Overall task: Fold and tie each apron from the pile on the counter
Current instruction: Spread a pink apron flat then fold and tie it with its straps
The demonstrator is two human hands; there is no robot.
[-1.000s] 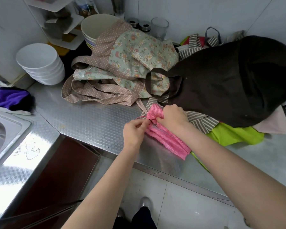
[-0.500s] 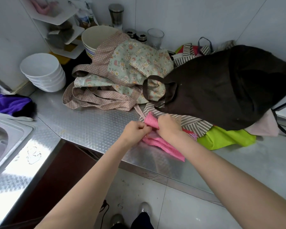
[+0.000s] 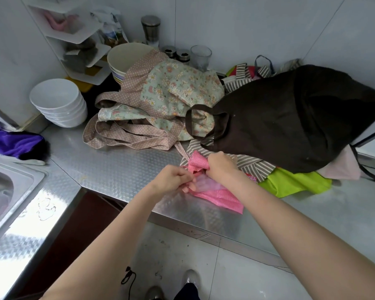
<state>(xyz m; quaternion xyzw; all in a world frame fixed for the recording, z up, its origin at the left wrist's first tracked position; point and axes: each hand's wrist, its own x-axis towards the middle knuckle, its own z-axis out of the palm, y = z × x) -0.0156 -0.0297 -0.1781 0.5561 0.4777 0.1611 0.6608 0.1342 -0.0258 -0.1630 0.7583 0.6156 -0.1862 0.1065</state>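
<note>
— Where do we have the pink apron (image 3: 220, 197)?
— Folded at the steel surface's (image 3: 117, 169) front edge, against the apron pile (image 3: 290, 126).
— And our fingers?
— Our left hand (image 3: 173, 178) pinches one pink tie; our right hand (image 3: 221, 164) grips the bunched end.

Steel counter (image 3: 117, 169) bears a pink apron (image 3: 219, 197), piled aprons (image 3: 290, 126), white bowls (image 3: 59, 105), purple cloth (image 3: 13, 141)

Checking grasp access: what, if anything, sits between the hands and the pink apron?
Nothing visible does. The left hand and right hand both already hold the pink apron at the counter edge, in front of the pile.
</note>
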